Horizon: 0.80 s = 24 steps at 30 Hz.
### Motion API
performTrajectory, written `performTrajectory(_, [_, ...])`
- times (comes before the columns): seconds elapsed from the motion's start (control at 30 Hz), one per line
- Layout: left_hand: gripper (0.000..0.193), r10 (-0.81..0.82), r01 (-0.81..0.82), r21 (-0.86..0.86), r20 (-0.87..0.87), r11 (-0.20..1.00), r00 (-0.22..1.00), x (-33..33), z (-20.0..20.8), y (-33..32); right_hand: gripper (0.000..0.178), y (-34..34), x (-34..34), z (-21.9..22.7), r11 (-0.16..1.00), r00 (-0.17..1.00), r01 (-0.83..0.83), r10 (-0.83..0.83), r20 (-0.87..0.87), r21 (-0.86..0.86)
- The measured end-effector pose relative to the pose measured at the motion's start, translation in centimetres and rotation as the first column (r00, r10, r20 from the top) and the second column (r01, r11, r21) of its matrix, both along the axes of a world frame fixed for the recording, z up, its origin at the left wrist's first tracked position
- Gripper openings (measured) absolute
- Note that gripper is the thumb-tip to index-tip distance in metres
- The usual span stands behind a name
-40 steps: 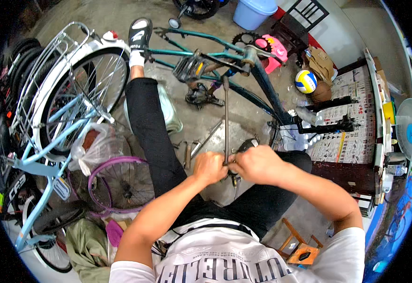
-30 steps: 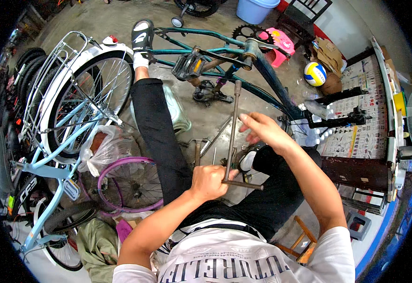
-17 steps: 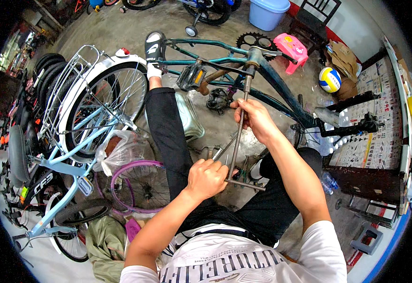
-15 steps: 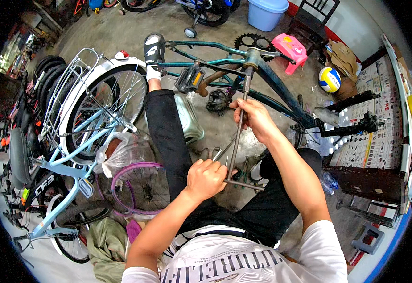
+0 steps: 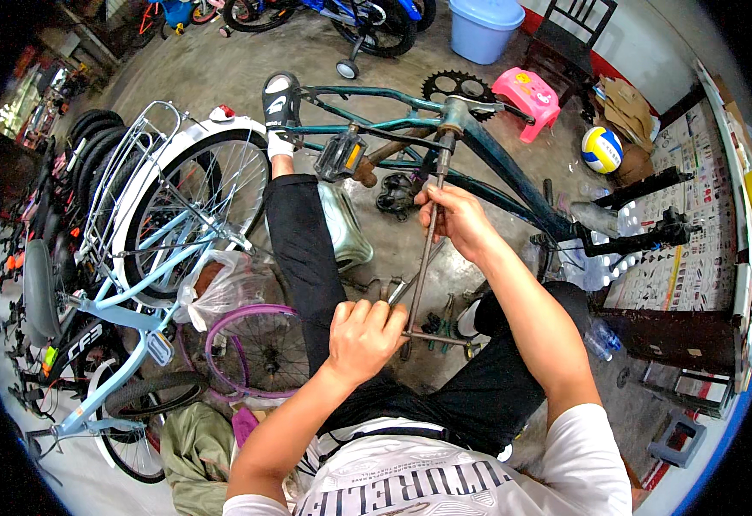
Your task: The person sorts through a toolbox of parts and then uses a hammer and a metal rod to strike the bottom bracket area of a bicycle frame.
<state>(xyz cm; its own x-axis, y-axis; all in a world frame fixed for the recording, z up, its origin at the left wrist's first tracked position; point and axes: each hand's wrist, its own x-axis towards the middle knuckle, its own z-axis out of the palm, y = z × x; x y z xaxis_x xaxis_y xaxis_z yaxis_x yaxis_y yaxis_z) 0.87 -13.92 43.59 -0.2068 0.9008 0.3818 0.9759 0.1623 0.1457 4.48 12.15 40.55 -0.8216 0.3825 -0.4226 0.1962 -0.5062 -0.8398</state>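
Note:
A dark green bicycle frame (image 5: 507,155) lies on its side in front of me, a toothed chainring (image 5: 434,84) and a black pedal (image 5: 340,155) on it. From its bottom bracket shell (image 5: 457,113) a long T-handle socket wrench (image 5: 425,258) runs toward me, its far end meeting the shell. My left hand (image 5: 363,340) is closed round the left part of the wrench's crossbar; the right part sticks out bare. Higher up, my right hand (image 5: 460,219) pinches the shaft between thumb and fingers. My outstretched foot, in a black slide sandal (image 5: 281,101), rests against the frame's far left end.
On the left lies a light blue bicycle (image 5: 126,310) with a white fender, beside a purple wheel rim (image 5: 243,378). Hand tools (image 5: 438,327) lie between my legs. A pink stool (image 5: 527,99), a ball (image 5: 601,150) and a blue bin (image 5: 485,30) stand beyond the frame.
My left hand has moved slightly left and toward me with the crossbar. My right hand stays on the shaft, a little lower in the picture.

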Motion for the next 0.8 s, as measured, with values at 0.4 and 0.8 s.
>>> performTrajectory(0.4, [0.043,-0.057,-0.221,0.215,0.827,0.951,0.559,2.2,-5.5,0.4,0.034,-0.3,-0.4,0.1,0.998,0.996,0.009,-0.014,-0.091,-0.055])
performTrajectory(0.8, [0.080,0.091,-0.040,-0.112,0.931,0.993,-0.354,5.5,-2.6,-5.3,0.035,-0.6,-0.4,-0.2,0.988,0.996,0.054,-0.063,0.060,0.143])
